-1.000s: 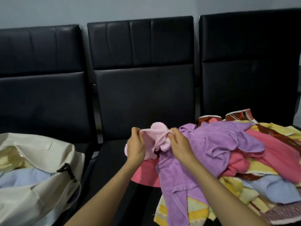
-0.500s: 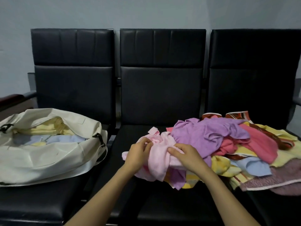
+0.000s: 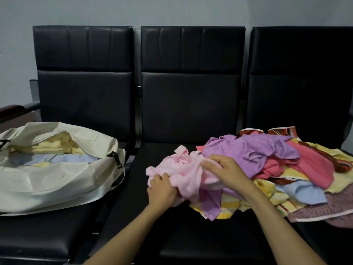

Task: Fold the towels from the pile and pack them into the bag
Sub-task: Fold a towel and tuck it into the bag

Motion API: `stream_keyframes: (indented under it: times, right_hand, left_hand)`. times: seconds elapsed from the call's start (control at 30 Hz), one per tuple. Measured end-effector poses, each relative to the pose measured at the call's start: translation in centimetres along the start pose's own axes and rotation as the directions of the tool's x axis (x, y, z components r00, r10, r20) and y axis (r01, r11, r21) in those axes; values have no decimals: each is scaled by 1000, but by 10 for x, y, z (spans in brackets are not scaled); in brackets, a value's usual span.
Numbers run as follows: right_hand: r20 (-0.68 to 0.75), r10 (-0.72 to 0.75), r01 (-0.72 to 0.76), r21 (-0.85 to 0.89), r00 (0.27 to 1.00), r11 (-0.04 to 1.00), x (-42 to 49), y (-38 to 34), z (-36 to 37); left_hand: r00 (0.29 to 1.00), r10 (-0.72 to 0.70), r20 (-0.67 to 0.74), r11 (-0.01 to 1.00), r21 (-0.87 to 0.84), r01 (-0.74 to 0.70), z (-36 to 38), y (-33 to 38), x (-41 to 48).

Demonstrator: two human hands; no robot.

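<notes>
Pink towel: the pink towel [image 3: 183, 169] lies crumpled on the front left edge of the pile [image 3: 282, 196], partly over the middle seat [image 3: 191, 236], with one corner sticking up at its far side.
Left hand: the left hand [image 3: 162, 189] is at the towel's near left end, fingers curled into the cloth and gripping a bunch of it low over the seat.
Right hand: the right hand [image 3: 227, 169] is on the towel's right side, thumb and fingers pinching a fold of it, the back of the hand turned up.
Towel and hands: the towel spans the gap between the two hands, touching both; the left hand is nearer the person and lower, the right farther and closer to the pile.
Pile: loose towels spread across the middle and right seats. A purple towel [image 3: 252, 152] lies on top just behind the right hand, a coral towel [image 3: 313, 165] to its right, a light blue towel [image 3: 305, 194] and yellow patterned cloth beneath, and a mauve towel [image 3: 321, 211] at the near right edge.
Bag: the cream bag [image 3: 47, 180] lies on the left seat [image 3: 38, 232], well apart from the hands, its top open.
Inside the bag: folded yellow towels [image 3: 49, 147] at the back, a pale blue one in front of them.
Behind: black padded backrests [image 3: 191, 104] against a grey wall [image 3: 172, 10].
</notes>
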State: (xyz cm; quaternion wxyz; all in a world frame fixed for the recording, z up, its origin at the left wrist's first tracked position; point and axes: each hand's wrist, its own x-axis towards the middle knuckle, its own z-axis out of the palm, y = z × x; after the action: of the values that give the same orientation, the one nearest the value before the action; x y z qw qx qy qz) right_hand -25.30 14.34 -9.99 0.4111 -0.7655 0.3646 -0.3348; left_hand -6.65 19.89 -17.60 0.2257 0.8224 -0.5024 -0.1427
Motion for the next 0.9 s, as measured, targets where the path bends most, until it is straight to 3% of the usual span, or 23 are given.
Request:
stream_keyframes:
  times: [0.07,0.13,0.2,0.3,0.37,0.47,0.53,0.57,0.6,0.67,0.7,0.77,0.83,0.9]
  right_hand:
    - [166,76,-20,-316,983,949,-2,10,-5]
    - [226,192,-32,-564,955,825,-2,20,-3]
    - [64,198,-109,-653,978,749,3,26,-1]
    - [-312,114,-270,-523,943,808,16,34,-6]
    - [-378,117,-326,-554,919,766,22,40,-9]
    - [-314,253,-404,-725,915,558,20,47,-4]
    - [-294,293,-403,-795,910,453,16,45,3]
    - [-287,268,-382,-816,919,435,16,43,6]
    - [-267,235,-348,-822,935,451,16,40,9]
    - [-159,166,-228,-747,973,624,12,29,15]
    - [-58,149,-150,-666,987,731,9,26,20]
    - [219,190,-43,-540,957,840,-1,23,30]
    - [448,299,-39,-502,843,864,-12,23,44]
    - [501,320,23,-564,804,825,-16,25,57]
  left_hand:
    - [992,-115,43,937,-326,123,-14,-3,9]
    - [993,-114,9,867,-488,104,-26,-3,15]
    - [996,-81,-49,814,-579,38,-44,-1,17]
    - [1000,5,-17,676,-737,-16,-75,-3,19]
    - [986,96,136,667,-744,38,-84,-8,18]
    - [961,128,246,684,-723,94,-72,-12,19]
    - [977,120,174,824,-567,0,-57,-14,23]
    - [983,124,134,920,-386,-64,-51,-16,25]
    - [986,139,93,975,-185,-120,-48,-18,25]
    - [982,178,68,983,32,-180,-48,-23,21]
    - [979,176,105,984,25,-179,-48,-25,17]
    - [957,156,245,987,-76,-142,-47,-27,4]
    - [909,133,395,984,-160,-75,-47,-25,-8]
    - [889,110,445,987,-151,-47,-47,-24,-16]
